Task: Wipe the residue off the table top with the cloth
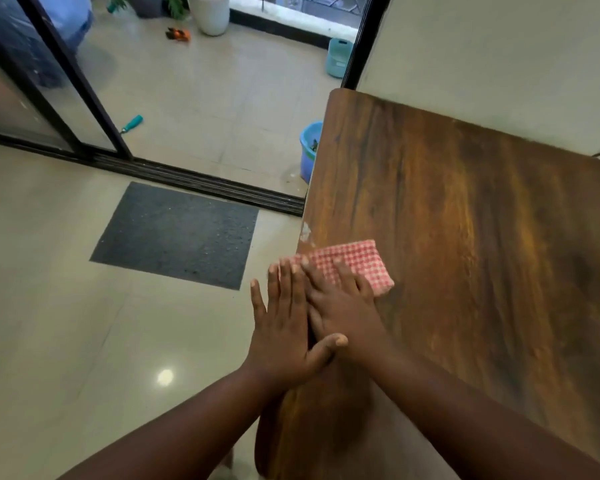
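Two hands are showing: a left hand [284,327] and a right hand [343,306]. One cloth [357,263] is lying on one table [482,237]. One mat [177,233] is lying on the floor. One bucket [310,150], one jug [339,57] and one white pot [210,12] are standing beyond.

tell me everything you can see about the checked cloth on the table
The cloth is red-and-white checked woven fabric, folded into a thick pad. It lies flat at the left edge of the wooden table top, just below a pale chipped patch. The right hand presses flat on its near half; the left hand lies alongside, fingertips at the cloth's left corner.
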`<action>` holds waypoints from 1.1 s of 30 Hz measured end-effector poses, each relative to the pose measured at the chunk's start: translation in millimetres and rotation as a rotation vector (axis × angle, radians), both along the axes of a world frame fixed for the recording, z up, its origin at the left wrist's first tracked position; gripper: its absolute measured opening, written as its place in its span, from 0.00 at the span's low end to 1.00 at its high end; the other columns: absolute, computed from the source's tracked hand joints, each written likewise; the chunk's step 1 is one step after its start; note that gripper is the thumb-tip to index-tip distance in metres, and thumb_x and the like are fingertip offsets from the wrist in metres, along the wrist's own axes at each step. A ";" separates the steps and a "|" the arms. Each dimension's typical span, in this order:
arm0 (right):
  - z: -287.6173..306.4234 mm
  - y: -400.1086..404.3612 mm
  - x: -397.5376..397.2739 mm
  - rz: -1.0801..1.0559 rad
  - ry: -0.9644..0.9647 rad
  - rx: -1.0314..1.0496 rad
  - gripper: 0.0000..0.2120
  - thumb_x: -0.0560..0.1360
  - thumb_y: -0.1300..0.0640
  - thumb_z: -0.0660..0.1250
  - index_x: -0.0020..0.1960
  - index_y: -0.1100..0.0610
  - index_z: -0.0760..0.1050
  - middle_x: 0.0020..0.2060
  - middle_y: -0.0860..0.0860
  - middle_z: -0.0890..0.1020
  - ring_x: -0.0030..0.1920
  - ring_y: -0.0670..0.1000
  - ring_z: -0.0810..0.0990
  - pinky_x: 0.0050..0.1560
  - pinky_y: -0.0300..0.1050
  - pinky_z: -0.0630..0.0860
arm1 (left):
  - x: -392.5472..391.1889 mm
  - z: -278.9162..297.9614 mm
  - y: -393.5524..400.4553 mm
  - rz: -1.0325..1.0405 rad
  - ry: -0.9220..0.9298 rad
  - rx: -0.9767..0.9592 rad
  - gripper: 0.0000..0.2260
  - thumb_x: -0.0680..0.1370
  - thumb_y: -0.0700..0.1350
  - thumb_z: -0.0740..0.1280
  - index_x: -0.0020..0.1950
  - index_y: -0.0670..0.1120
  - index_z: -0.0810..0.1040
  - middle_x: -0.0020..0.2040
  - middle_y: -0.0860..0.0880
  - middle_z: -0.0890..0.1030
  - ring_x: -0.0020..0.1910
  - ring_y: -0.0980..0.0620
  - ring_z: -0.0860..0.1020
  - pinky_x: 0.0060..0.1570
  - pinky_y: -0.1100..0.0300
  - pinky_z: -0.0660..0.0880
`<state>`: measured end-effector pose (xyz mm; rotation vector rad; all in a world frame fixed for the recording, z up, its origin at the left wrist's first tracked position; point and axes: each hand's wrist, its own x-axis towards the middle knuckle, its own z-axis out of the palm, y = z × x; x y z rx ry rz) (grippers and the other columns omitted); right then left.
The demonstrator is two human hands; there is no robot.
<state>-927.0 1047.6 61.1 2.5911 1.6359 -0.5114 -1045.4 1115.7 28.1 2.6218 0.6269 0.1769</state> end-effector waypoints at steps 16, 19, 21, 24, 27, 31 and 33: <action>-0.4 24.7 31.8 0.138 0.034 -0.007 0.24 0.81 0.41 0.44 0.75 0.36 0.42 0.76 0.40 0.40 0.75 0.61 0.40 0.68 0.61 0.42 | 6.0 -2.9 -0.4 0.048 0.021 -0.031 0.44 0.76 0.71 0.46 0.77 0.39 0.41 0.78 0.41 0.39 0.77 0.41 0.41 0.70 0.38 0.40; 2.1 -32.3 29.1 0.273 -0.006 0.035 0.25 0.80 0.41 0.46 0.75 0.36 0.44 0.76 0.39 0.43 0.75 0.60 0.45 0.67 0.55 0.43 | 5.3 -1.0 0.2 0.026 0.007 -0.037 0.45 0.75 0.72 0.48 0.78 0.39 0.41 0.78 0.40 0.40 0.77 0.39 0.42 0.71 0.40 0.38; 4.8 -44.6 55.5 0.216 0.026 0.022 0.23 0.79 0.39 0.43 0.73 0.30 0.41 0.74 0.36 0.42 0.76 0.56 0.43 0.68 0.53 0.42 | 6.9 0.0 1.5 0.060 0.015 -0.064 0.44 0.76 0.71 0.48 0.77 0.41 0.37 0.78 0.40 0.39 0.77 0.40 0.40 0.71 0.40 0.39; 0.1 -17.4 95.7 0.077 0.020 0.022 0.22 0.77 0.36 0.36 0.70 0.28 0.34 0.74 0.37 0.39 0.76 0.56 0.41 0.68 0.57 0.45 | 9.7 -0.1 3.3 0.065 0.053 -0.047 0.44 0.75 0.71 0.49 0.77 0.43 0.34 0.78 0.43 0.37 0.77 0.43 0.38 0.71 0.40 0.40; -5.9 31.9 107.9 -0.090 0.043 0.018 0.22 0.80 0.38 0.39 0.72 0.30 0.36 0.76 0.39 0.41 0.75 0.60 0.42 0.69 0.60 0.44 | 10.9 2.6 3.3 0.073 0.088 -0.059 0.44 0.74 0.73 0.46 0.75 0.47 0.29 0.77 0.47 0.32 0.76 0.46 0.35 0.70 0.41 0.36; -6.7 42.3 72.6 -0.065 0.071 0.006 0.23 0.81 0.41 0.43 0.74 0.34 0.43 0.76 0.40 0.42 0.75 0.62 0.40 0.70 0.61 0.41 | 11.2 2.6 1.9 0.051 0.087 -0.040 0.43 0.74 0.73 0.45 0.75 0.48 0.29 0.76 0.47 0.31 0.76 0.46 0.34 0.70 0.38 0.38; -6.9 22.1 40.7 0.029 0.102 0.014 0.24 0.80 0.42 0.44 0.75 0.35 0.43 0.76 0.40 0.41 0.75 0.62 0.38 0.70 0.62 0.39 | 10.4 5.6 1.0 0.014 0.063 -0.031 0.46 0.74 0.73 0.47 0.77 0.43 0.35 0.77 0.43 0.37 0.77 0.43 0.38 0.70 0.36 0.41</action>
